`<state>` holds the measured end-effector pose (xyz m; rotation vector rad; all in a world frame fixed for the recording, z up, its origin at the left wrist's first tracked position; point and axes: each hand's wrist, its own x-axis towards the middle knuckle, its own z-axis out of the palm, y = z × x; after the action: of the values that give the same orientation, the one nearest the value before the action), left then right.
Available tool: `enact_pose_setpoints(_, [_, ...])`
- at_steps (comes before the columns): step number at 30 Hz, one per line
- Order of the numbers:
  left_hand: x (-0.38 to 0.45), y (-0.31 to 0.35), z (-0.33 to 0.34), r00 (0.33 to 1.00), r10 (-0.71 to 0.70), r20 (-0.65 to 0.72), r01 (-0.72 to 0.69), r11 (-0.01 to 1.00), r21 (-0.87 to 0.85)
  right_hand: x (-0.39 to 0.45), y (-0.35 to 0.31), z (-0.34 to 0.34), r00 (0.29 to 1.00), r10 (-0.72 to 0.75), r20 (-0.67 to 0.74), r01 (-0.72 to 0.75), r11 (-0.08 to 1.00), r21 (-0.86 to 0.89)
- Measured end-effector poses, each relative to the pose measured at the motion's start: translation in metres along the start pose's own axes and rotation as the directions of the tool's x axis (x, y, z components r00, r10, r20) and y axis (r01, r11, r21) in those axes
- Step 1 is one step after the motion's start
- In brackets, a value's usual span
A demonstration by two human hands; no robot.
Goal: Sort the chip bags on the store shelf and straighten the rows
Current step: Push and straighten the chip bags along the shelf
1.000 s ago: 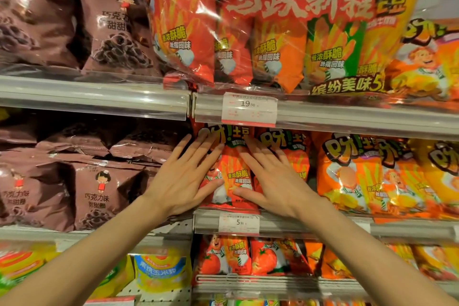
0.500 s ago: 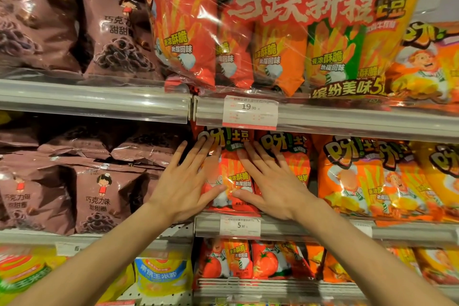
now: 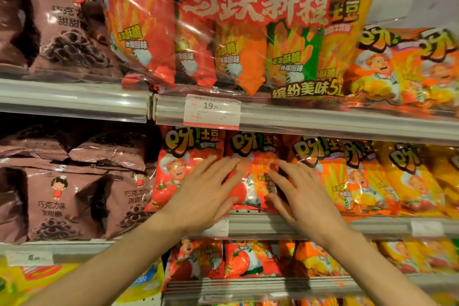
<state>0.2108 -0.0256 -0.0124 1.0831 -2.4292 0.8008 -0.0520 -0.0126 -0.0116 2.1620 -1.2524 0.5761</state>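
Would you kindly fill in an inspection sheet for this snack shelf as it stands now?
Surface: grey metal shelf rail, middle tier, with price tags.
Job's things: red tomato chip bags upright in a row; orange chip bags and yellow chip bags to their right.
Clutter: brown chocolate snack bags at left, some lying flat on top.
Grippers: left hand and right hand flat, fingers straight, against the red bags.
Cables: nothing seen.
Surroundings: clear multipack above; white 19.90 tag.

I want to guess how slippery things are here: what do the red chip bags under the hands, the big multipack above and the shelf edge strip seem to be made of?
Red chip bags: glossy printed plastic film, judging by creases and glare. Multipack: clear, shiny plastic wrap, since smaller bags show through it. Shelf edge strip: probably translucent plastic over grey metal, smooth with a soft sheen.
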Motion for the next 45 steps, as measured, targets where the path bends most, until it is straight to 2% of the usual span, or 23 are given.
enact_pose_setpoints(6, [0.019, 0.009, 0.013, 0.990, -0.106, 0.096, 0.110, 0.993, -0.036, -0.009, 0.003, 0.019, 0.987, -0.075, 0.145, 0.080, 0.996, -0.026])
enact_pose_setpoints(10, [0.013, 0.007, 0.019, 0.993, -0.072, 0.098, 0.072, 0.997, 0.004, -0.011, 0.014, 0.018, 0.981, -0.098, 0.168, 0.101, 0.995, -0.011])
enact_pose_setpoints(17, [0.004, -0.005, 0.019, 0.986, -0.108, 0.123, 0.101, 0.993, 0.056, -0.011, 0.024, 0.021, 0.977, -0.136, 0.163, 0.126, 0.989, 0.073])
enact_pose_setpoints(23, [0.010, 0.004, 0.013, 0.990, -0.096, 0.105, 0.095, 0.995, 0.015, -0.011, 0.025, 0.021, 0.964, -0.196, 0.179, 0.172, 0.975, 0.144])
enact_pose_setpoints(28, [0.031, 0.011, 0.011, 0.992, -0.085, 0.088, 0.087, 0.996, -0.021, 0.004, 0.022, 0.003, 0.979, -0.088, 0.185, 0.062, 0.988, 0.143])
enact_pose_setpoints(31, [0.037, 0.010, 0.018, 0.991, -0.071, 0.113, 0.073, 0.997, -0.014, 0.018, 0.023, 0.000, 0.959, -0.040, 0.281, 0.024, 0.998, 0.059])
enact_pose_setpoints(37, [0.034, 0.010, 0.025, 0.986, -0.096, 0.137, 0.094, 0.995, 0.024, 0.019, 0.027, 0.005, 0.940, -0.007, 0.341, 0.017, 1.000, -0.027])
enact_pose_setpoints(45, [0.034, 0.010, 0.026, 0.981, -0.106, 0.162, 0.106, 0.994, 0.008, 0.026, 0.034, -0.001, 0.925, -0.039, 0.378, 0.034, 0.999, 0.018])
